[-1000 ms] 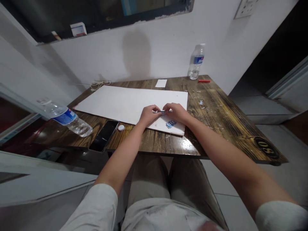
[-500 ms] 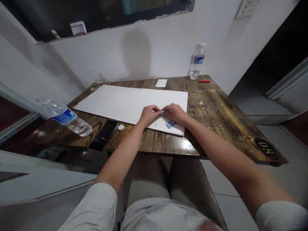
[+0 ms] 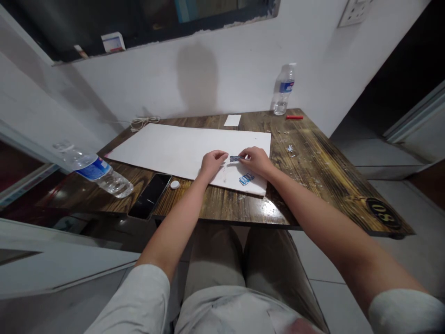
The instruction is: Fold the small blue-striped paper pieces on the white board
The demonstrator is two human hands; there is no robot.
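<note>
A small blue-and-white strip (image 3: 235,158) lies on a white board (image 3: 167,148), in the gap between my hands. My left hand (image 3: 212,163) rests on the board just left of the strip, not touching it and holding nothing. My right hand (image 3: 252,161) is on its other side, with the fingertips close to the strip's right end. A small blue cut-out piece (image 3: 246,179) lies on the board near the front edge, below my right hand.
A wooden table (image 3: 313,185) holds a water bottle on its side (image 3: 97,169), an upright water bottle (image 3: 284,90), a black phone (image 3: 150,196), a white round cap (image 3: 175,184), a white paper slip (image 3: 232,120), a red stick (image 3: 294,117) and scattered scraps.
My hands have moved apart. The fingers that pinched the small blue strip between them no longer meet, and the strip now shows on the board between my hands.
</note>
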